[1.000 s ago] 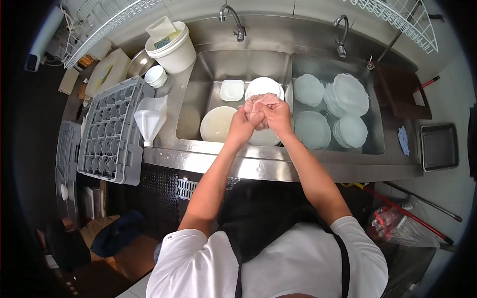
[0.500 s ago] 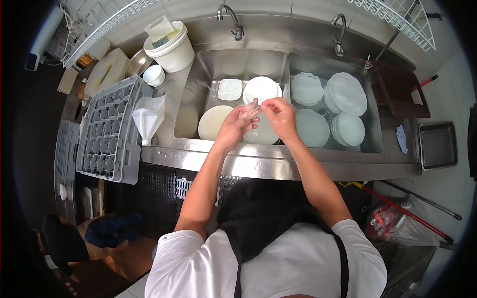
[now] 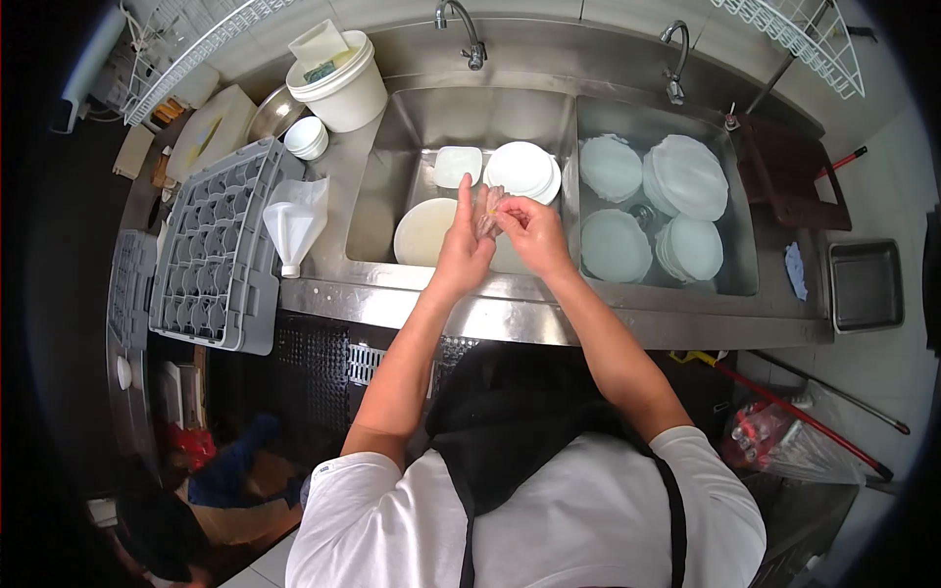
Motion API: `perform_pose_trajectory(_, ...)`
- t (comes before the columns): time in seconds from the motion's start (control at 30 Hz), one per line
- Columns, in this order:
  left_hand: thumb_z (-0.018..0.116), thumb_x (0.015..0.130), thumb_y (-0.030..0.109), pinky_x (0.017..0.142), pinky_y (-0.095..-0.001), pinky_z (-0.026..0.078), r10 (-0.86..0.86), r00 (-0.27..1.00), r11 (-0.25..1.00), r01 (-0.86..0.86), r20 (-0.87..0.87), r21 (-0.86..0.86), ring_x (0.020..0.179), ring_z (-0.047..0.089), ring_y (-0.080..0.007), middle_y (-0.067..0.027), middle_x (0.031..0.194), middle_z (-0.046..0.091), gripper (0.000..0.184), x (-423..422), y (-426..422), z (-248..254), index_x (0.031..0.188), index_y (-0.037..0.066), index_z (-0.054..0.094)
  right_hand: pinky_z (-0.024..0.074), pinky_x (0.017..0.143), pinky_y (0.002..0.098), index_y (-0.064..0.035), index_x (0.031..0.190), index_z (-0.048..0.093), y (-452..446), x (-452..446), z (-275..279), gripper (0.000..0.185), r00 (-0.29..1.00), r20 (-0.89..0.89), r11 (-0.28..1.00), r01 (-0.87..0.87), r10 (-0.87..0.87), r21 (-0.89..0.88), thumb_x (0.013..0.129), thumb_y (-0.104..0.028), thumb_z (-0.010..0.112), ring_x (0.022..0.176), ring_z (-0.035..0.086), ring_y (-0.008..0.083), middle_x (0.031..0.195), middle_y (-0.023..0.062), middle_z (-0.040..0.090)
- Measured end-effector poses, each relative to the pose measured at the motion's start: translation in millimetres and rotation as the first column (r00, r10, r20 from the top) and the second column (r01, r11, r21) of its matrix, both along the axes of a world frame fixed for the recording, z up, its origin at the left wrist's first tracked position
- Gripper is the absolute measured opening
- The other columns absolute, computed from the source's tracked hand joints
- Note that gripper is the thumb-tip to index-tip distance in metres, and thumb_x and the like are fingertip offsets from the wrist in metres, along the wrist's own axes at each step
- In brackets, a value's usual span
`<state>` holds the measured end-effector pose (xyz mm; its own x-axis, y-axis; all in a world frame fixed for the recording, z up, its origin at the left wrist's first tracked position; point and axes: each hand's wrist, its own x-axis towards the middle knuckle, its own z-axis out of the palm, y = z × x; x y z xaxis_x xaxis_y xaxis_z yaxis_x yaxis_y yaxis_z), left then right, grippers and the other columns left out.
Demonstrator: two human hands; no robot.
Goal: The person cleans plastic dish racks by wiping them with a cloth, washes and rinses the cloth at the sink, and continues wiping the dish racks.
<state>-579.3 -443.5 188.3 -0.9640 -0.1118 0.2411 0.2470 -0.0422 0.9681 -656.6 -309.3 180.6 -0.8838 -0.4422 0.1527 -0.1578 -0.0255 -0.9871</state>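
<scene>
Over the front of the left sink basin, my left hand (image 3: 461,257) has its index finger stretched upward. A crumpled, translucent film-like thing (image 3: 485,212) lies about its other fingers, which look spread; its kind is unclear. My right hand (image 3: 539,235) is closed in a pinch on this thing, with a small yellow spot by the fingertips. Behind the hands in the basin are white plates (image 3: 520,167), a small white square dish (image 3: 458,167) and a large cream plate (image 3: 420,233). Part of another plate is hidden below the hands.
Stacks of white plates (image 3: 688,176) stand in water in the right basin (image 3: 740,265). Two taps (image 3: 475,54) rise behind. A grey glass rack (image 3: 257,304), white funnel (image 3: 294,230) and white bucket (image 3: 348,98) are left. A metal tray (image 3: 865,286) and blue cloth (image 3: 795,271) are right.
My left index finger has straightened upward and the left fingers have spread. My right hand has moved slightly left and down, still pinching the translucent thing. The person at lower left has shifted.
</scene>
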Motion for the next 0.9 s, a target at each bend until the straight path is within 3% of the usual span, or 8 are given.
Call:
perform_pose_trajectory(0.17,0.039,0.082,-0.02,0.113,-0.0358,0.042,0.012,1.0,0.984,-0.009,-0.016,0.175,0.151,0.037,-0.0328,-0.0318,0.161,0.031,0.104,5.1,-3.1,11.9,0.165,0.016,-0.011,0.0502,0.074,0.0261,-0.0007,0.109,0.069,-0.6,2.1,3.9,0.022,0.978,-0.21,0.997,0.005,0.011,0.079,0.092,-0.011,0.077,0.085,0.064,0.0119,0.094,0.0038,0.071)
perform_pose_trajectory(0.27,0.045,0.085,-0.017,0.094,-0.0296,0.052,0.07,0.998,0.961,-0.069,0.008,0.269,0.132,0.057,-0.0279,-0.0316,0.153,0.045,0.1,-0.1,-11.0,28.7,0.166,0.017,-0.003,0.0498,0.077,0.0271,-0.0036,0.119,0.065,4.5,-6.6,6.2,0.035,0.904,-0.394,0.985,0.168,-0.164,-0.025,0.09,-0.016,0.08,0.096,0.064,0.0139,0.107,0.0046,0.07)
perform_pose_trajectory(0.4,0.049,0.084,-0.014,0.081,-0.0271,0.051,-0.006,1.0,0.918,-0.002,0.017,0.396,0.119,0.063,-0.0261,-0.0313,0.144,0.054,0.089,-14.9,-7.4,29.7,0.163,0.014,0.02,0.0521,0.084,0.0287,-0.0047,0.135,0.058,25.2,-24.7,4.6,0.052,0.978,0.105,0.971,-0.157,0.178,-0.181,0.091,-0.019,0.08,0.104,0.061,0.0117,0.117,0.0034,0.067)
perform_pose_trajectory(0.43,0.049,0.085,-0.012,0.092,-0.0318,0.052,-0.012,1.0,0.897,-0.001,0.026,0.441,0.121,0.063,-0.0292,-0.0319,0.144,0.053,0.082,-19.5,-2.0,29.5,0.16,0.011,0.028,0.0527,0.086,0.0287,-0.0009,0.135,0.059,29.9,-30.1,-7.1,0.049,0.965,0.104,0.961,-0.222,0.241,-0.166,0.092,-0.016,0.078,0.1,0.062,0.0108,0.114,0.0017,0.068)
perform_pose_trajectory(0.47,0.05,0.087,-0.01,0.107,-0.0411,0.049,-0.031,0.999,0.885,0.031,-0.009,0.465,0.125,0.061,-0.0304,-0.0289,0.143,0.053,0.077,-27.1,2.0,22.1,0.159,0.01,0.029,0.0526,0.085,0.0282,0.0001,0.132,0.06,35.1,-31.6,-20.5,0.045,0.961,0.146,0.963,-0.207,0.233,-0.171,0.092,-0.014,0.076,0.098,0.063,0.0105,0.111,0.0017,0.068)
perform_pose_trajectory(0.63,0.065,0.094,-0.004,0.106,-0.0394,0.051,-0.088,0.988,0.862,0.013,0.125,0.507,0.115,0.063,-0.0228,-0.0203,0.131,0.06,0.062,-46.7,21.9,-0.9,0.15,0.004,0.041,0.0499,0.07,0.0257,0.0016,0.108,0.066,84.3,-8.0,-38.1,0.02,0.94,0.336,0.976,0.116,-0.049,-0.182,0.093,-0.012,0.071,0.08,0.061,0.0076,0.091,0.0019,0.068)
perform_pose_trajectory(0.77,0.065,0.098,0.001,0.107,-0.0403,0.052,-0.229,0.948,0.847,0.082,0.221,0.526,0.117,0.064,-0.0254,-0.0207,0.129,0.062,0.054,-64.7,50.1,5.1,0.146,0.003,0.042,0.0461,0.067,0.0265,0.001,0.114,0.067,137.8,12.1,-48.4,0.025,0.872,0.426,0.913,0.353,-0.242,-0.204,0.098,-0.018,0.066,0.078,0.055,0.0065,0.093,-0.0006,0.066)
perform_pose_trajectory(0.9,0.068,0.097,0.003,0.097,-0.0373,0.059,-0.564,0.751,0.78,0.347,0.344,0.521,0.116,0.065,-0.025,-0.0226,0.136,0.058,0.054,-70.7,77.9,0.1,0.146,0.005,0.043,0.0504,0.088,0.0273,0.0013,0.13,0.062,164.7,66.1,-39.0,0.033,0.88,0.396,0.778,0.435,-0.261,-0.453,0.103,-0.017,0.059,0.102,0.062,0.0098,0.113,0.0029,0.068)
